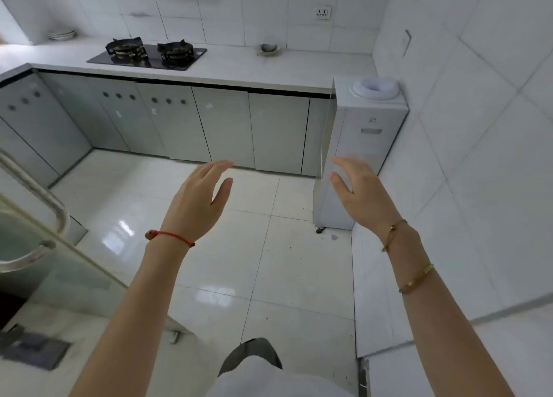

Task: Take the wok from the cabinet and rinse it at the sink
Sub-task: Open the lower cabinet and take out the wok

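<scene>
Two forearms, raised ahead over the tiled floor (269, 262). Left hand (200, 202): one, red cord at wrist, fingers straight and close together, holding nothing. Right hand (359, 193): one, two gold bracelets, fingers relaxed and slightly spread, holding nothing; both likely poised for the walk to the cabinets.

Water dispenser (359, 145): one, beside the right wall.

Cabinet doors (224, 127): a row, about seven, all closed; wok not in view, presumably behind one.

Bench (254, 67): one two-burner hob (148, 54), one small dish (268, 49), one stack of plates (61, 34).

Sink: not identifiable.
</scene>
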The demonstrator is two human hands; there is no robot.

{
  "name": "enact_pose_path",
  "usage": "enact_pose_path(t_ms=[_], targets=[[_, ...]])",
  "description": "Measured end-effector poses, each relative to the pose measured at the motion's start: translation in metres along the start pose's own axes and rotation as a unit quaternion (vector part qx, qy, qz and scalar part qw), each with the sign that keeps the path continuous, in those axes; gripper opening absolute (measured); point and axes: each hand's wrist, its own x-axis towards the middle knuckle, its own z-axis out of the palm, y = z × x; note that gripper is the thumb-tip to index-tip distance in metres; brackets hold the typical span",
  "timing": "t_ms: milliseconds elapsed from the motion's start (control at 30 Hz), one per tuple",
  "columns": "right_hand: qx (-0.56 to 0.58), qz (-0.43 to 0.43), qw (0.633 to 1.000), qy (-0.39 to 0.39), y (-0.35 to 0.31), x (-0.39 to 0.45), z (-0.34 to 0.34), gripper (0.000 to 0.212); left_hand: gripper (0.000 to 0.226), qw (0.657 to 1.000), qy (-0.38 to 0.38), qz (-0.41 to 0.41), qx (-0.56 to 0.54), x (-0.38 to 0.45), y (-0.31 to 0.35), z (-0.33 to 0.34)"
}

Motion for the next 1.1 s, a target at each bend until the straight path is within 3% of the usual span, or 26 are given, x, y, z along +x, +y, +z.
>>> enact_pose_path(t_ms=[500,1100], targets=[[0.022,0.033,0.998,-0.057,0.047,0.071,0.05,0.044,0.038,0.997,-0.01,-0.075,-0.003,0.048,-0.042,0.061],[0.042,0.044,0.995,-0.079,0.069,0.335,0.133,0.045,0.037,0.996,-0.014,-0.093,-0.001,0.28,-0.172,0.1]])
